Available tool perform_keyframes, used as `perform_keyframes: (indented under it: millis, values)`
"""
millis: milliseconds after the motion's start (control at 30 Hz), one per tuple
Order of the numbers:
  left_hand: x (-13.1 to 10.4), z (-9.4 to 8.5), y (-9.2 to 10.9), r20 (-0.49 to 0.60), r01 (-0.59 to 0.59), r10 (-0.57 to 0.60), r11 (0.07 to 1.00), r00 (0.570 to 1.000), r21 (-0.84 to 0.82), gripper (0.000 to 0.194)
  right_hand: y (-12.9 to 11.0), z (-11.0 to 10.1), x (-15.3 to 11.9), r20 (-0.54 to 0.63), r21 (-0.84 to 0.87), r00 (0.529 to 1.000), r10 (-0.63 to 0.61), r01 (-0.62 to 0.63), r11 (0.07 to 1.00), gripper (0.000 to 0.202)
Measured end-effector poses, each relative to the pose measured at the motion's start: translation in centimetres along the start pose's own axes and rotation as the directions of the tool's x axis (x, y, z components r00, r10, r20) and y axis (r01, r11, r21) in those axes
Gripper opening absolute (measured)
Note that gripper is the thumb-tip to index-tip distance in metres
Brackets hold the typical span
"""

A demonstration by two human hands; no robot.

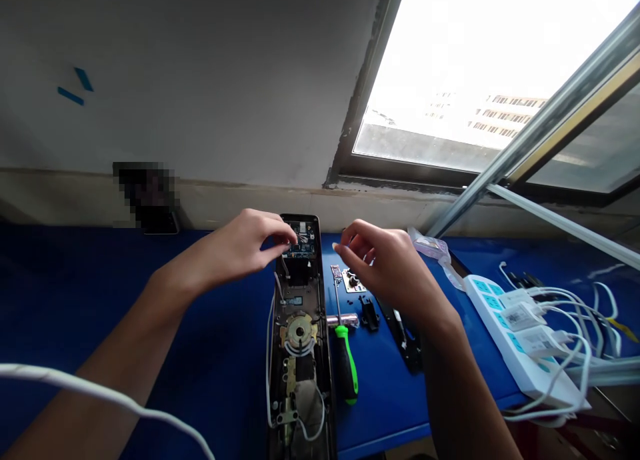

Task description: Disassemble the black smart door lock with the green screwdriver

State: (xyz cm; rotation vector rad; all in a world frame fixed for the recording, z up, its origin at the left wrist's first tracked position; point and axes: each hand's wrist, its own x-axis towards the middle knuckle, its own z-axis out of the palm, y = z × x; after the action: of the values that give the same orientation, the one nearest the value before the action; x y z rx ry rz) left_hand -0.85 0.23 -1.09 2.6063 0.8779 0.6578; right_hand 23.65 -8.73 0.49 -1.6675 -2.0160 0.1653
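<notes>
A long black housing, likely an opened door lock body (320, 353), lies lengthwise before me with its inner parts exposed. At its far end is a dark circuit board (306, 250) with small wires and connectors. My left hand (255, 240) reaches over this board from the left, thumb and forefinger pinched close to the wires; what sits between the fingertips is too small to make out. To the right of the housing, my right hand (377, 253) hovers above the table, fingers curled and thumb close to the forefinger. Anything in that pinch cannot be made out.
A green-and-black screwdriver (346, 367) lies right of the housing, near a small round-centred part (354, 281) and a black plastic piece (370, 313). A white power strip (505, 333) with plugged cables stands at right. A white cable (125, 401) crosses the lower left.
</notes>
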Motion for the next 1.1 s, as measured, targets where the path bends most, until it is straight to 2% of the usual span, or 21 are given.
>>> perform_keyframes:
  millis: [100, 200, 267, 367, 467, 567, 767, 900, 1100]
  values:
    - [0.1, 0.5, 0.0, -0.030, -0.008, 0.008, 1.000, 1.000, -0.001, 0.019, 1.4, 0.7, 2.6, 0.134, -0.090, 0.988, 0.080, -0.069, 0.994, 0.011]
    - [0.5, 1.9, 0.8, -0.035, -0.074, 0.073, 0.997, 0.997, -0.026, 0.019, 3.9, 2.8, 4.5, 0.280, -0.160, 0.951, 0.131, -0.088, 0.983, 0.013]
    - [0.7, 2.9, 1.4, -0.009, -0.117, 0.117, 0.993, 0.993, -0.033, 0.019, 5.7, 4.5, 5.5, 0.387, -0.218, 0.907, 0.167, -0.086, 0.972, 0.014]
    - [1.0, 4.0, 1.9, 0.037, -0.126, 0.127, 0.991, 0.991, -0.043, 0.021, 7.7, 6.3, 6.6, 0.517, -0.272, 0.831, 0.206, -0.069, 0.960, 0.027]
    - [1.1, 4.6, 1.9, 0.051, -0.113, 0.115, 0.993, 0.992, -0.042, 0.021, 8.8, 6.9, 7.2, 0.594, -0.287, 0.774, 0.219, -0.051, 0.957, 0.031]
    - [1.1, 4.7, 1.9, 0.045, -0.110, 0.112, 0.993, 0.993, -0.044, 0.021, 9.1, 7.1, 7.5, 0.641, -0.273, 0.738, 0.211, -0.038, 0.961, 0.032]
    - [1.1, 4.7, 1.7, 0.044, -0.106, 0.109, 0.993, 0.993, -0.049, 0.022, 9.4, 7.9, 7.9, 0.675, -0.260, 0.705, 0.216, -0.047, 0.964, 0.033]
    - [1.0, 4.9, 1.4, 0.032, -0.122, 0.124, 0.991, 0.992, -0.051, 0.023, 9.2, 8.0, 7.9, 0.656, -0.239, 0.727, 0.201, -0.052, 0.970, 0.033]
    - [1.0, 4.7, 1.8, 0.045, -0.116, 0.118, 0.992, 0.992, -0.046, 0.023, 9.0, 6.9, 7.1, 0.654, -0.193, 0.742, 0.146, -0.024, 0.981, 0.034]
